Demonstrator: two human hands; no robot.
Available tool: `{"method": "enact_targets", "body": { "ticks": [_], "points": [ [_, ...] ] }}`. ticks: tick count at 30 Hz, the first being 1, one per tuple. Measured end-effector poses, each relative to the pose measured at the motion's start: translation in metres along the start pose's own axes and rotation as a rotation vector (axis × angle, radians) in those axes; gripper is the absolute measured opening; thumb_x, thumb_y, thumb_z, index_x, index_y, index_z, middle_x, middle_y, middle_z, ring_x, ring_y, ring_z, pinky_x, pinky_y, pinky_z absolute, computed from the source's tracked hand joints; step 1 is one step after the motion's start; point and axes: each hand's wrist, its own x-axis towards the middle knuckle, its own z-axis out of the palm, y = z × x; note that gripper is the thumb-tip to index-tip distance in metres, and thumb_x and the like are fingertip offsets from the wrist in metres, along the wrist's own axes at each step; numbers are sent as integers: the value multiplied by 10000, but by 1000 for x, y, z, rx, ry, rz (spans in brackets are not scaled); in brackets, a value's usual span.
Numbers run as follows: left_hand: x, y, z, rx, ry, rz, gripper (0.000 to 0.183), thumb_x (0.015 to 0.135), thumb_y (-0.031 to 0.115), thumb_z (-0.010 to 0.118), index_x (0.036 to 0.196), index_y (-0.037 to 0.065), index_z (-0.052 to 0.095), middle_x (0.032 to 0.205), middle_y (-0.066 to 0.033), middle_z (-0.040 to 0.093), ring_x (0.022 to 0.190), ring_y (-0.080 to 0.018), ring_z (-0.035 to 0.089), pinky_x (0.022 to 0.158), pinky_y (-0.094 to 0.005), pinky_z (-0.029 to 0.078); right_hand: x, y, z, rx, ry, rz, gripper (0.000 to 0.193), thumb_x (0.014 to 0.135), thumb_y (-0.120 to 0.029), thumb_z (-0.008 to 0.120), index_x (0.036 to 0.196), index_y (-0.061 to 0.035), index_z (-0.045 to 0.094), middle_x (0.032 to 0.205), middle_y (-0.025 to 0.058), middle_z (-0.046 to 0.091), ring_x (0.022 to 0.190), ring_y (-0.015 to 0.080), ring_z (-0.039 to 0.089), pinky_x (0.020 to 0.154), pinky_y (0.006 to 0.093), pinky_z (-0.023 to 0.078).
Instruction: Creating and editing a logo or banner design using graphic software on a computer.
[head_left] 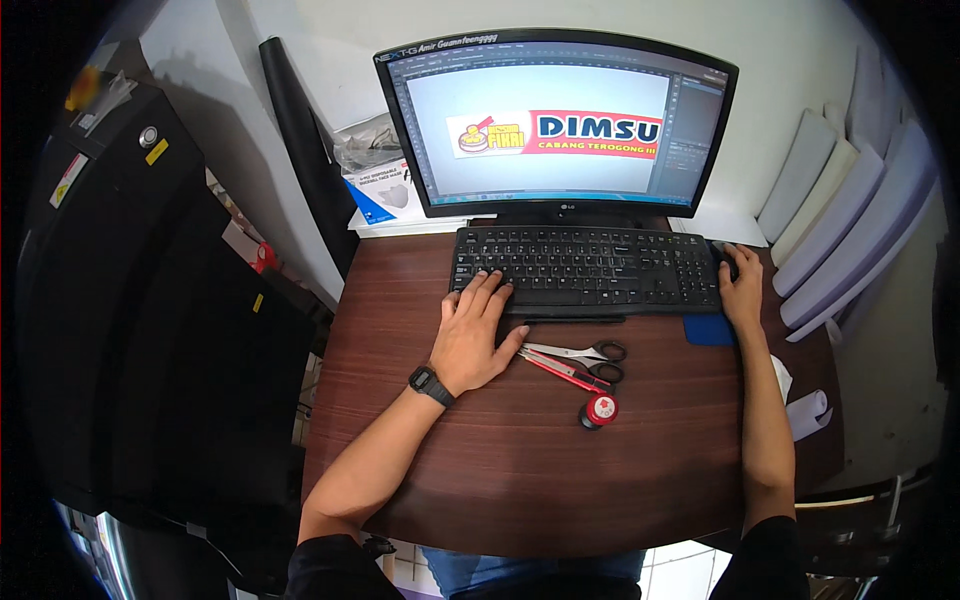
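Along the far edge of a dark wooden desk (pixel 480 480) stands a black monitor (pixel 550 178), a black keyboard (pixel 600 270) before it. The left hand (pixel 470 338), fingers loosely spread, rests on the keyboard's left end; near the desk's right edge, the right hand (pixel 742 290) curls round a mostly hidden black mouse (pixel 732 267). Mid-desk lie scissors (pixel 574 352), a red utility knife (pixel 568 373) and a round red-topped pot (pixel 601 408).

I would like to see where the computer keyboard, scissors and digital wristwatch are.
Computer keyboard (pixel 588 268), head view: middle keys.
Scissors (pixel 579 353), head view: metal near handles.
Digital wristwatch (pixel 421 380), head view: its face.
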Motion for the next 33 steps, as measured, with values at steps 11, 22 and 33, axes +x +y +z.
{"method": "enact_targets", "body": {
  "ticks": [11, 22, 33],
  "points": [
    [-1, -2, 2, -21, -9, -6, 608, 957, 365, 651, 1429, 10, 508, 1527, -214, 453, 1451, -369, 373, 1146, -513, 283, -1, -6, -3, 5, -21, 18, 360, 931, -127, 677, 1290, -91, 674, 1380, 169, 560, 1296, 365, 508, 1098, 445, 427],
    [-2, -2, 0, -23, -13, -18, 608, 964, 373, 638, 1434, 9, 510, 1529, -194, 458, 1470, -361, 354, 1155, -512, 276, 1, -19, -19, -131, -65, -52, 387, 873, -108, 701, 1258, -65, 686, 1339, 191, 583, 1242, 389, 545, 1064, 460, 456],
    [1, 0, 2, -23, -3, -4, 597, 964, 359, 638, 1431, 11, 511, 1521, -203, 463, 1465, -365, 357, 1148, -512, 279, 0, -8, -20, -64, 35, -98, 336, 920, -152, 654, 1244, -67, 686, 1350, 167, 593, 1272, 376, 536, 1076, 479, 422]
  ]
}}
